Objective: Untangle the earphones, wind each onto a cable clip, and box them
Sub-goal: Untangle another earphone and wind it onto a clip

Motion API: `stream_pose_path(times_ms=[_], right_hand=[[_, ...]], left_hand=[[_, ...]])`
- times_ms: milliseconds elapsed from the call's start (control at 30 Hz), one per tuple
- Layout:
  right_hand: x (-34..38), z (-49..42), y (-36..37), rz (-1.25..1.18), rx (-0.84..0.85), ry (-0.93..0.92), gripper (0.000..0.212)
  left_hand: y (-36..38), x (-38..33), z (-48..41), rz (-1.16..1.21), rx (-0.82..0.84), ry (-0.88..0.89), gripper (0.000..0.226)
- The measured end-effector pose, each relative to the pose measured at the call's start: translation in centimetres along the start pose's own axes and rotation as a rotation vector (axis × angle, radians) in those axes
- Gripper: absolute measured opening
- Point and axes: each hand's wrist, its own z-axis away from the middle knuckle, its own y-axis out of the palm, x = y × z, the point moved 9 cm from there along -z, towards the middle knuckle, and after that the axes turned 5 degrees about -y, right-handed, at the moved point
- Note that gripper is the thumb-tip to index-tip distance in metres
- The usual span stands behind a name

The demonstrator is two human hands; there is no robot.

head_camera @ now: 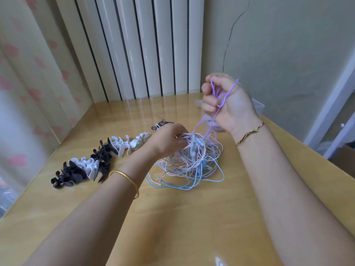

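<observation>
- Right hand [224,100] is up above the table [172,217], fist curled tight round the purple cable [221,96], with loops of it over the fingers and across the palm.
- From that fist the purple cable runs taut, down and left, straight into the tangle [192,166].
- Left hand [169,140] is low on the tangle's upper left edge, fingers curled into the strands and gripping them; it is blurred, so the exact fingerhold is unclear.
- The tangle sits mid-table between the forearms, a loose heap of pink, blue and purple leads, with blue loops spilling toward the near edge.
- Clips [99,160] lie in a slanting row left of the tangle, black and white ones mixed, none with cable on it.
- A small dark cable [161,124] lies bunched at the far end of that row, just beyond the left hand.
- The clear box [258,106] stands behind the right hand, mostly hidden by it.
- A gold bangle [127,179] is on the left wrist and a thin bracelet [249,132] on the right.
- A white radiator [144,45] stands at the back and a curtain [28,83] hangs at left.
</observation>
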Motion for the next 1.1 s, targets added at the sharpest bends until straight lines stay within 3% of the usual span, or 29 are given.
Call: stream_pose_path(times_ms=[67,133,200,233,333,500,600,767,900,1033,1100], right_hand=[[0.9,0.1,-1.5,0.490,-0.042,-0.088,0.013],[0.4,0.6,-1.6,1.214,0.055,-0.127,0.009],[-1.7,1.3,-1.8,1.761,0.214,-0.008,0.011],[-2.2,1.6,-2.0,1.880,0.247,0.028,0.015],[-1.2,1.4,-2.4,1.872,0.172,0.008,0.023],[1.8,0.8,-2.1,1.413,-0.095,-0.269,0.020],[1.2,0.4,0.1,1.383,0.063,-0.288,0.023],[5.0,-0.5,1.3,1.199,-0.062,-0.488,0.007],[5.4,-0.7,2.7,1.002,-0.024,-0.524,0.027],[2.9,-0.9,3.5,1.152,0.126,-0.372,0.034],[2.5,-0.7,2.8,1.130,0.081,-0.352,0.024]], left_hand=[[-0.9,0.6,0.0,-0.004,-0.036,-0.027,0.006],[-1.7,0.9,0.0,0.077,-0.061,-0.057,0.006],[-2.2,1.2,0.1,0.245,-0.096,-0.116,0.011],[-2.5,1.5,0.1,0.318,-0.124,-0.150,0.015],[-3.5,2.5,0.1,0.359,-0.247,-0.216,0.013],[-4.0,2.2,0.3,0.146,-0.267,-0.178,0.008],[-4.1,2.0,0.1,0.146,-0.262,-0.168,0.018],[-3.8,1.2,0.2,0.141,-0.229,-0.163,0.022],[-3.1,0.8,0.1,0.178,-0.168,-0.157,0.024],[-2.3,0.5,0.4,0.484,-0.043,-0.252,0.018],[-1.9,0.7,0.5,0.530,0.007,-0.299,0.015]])
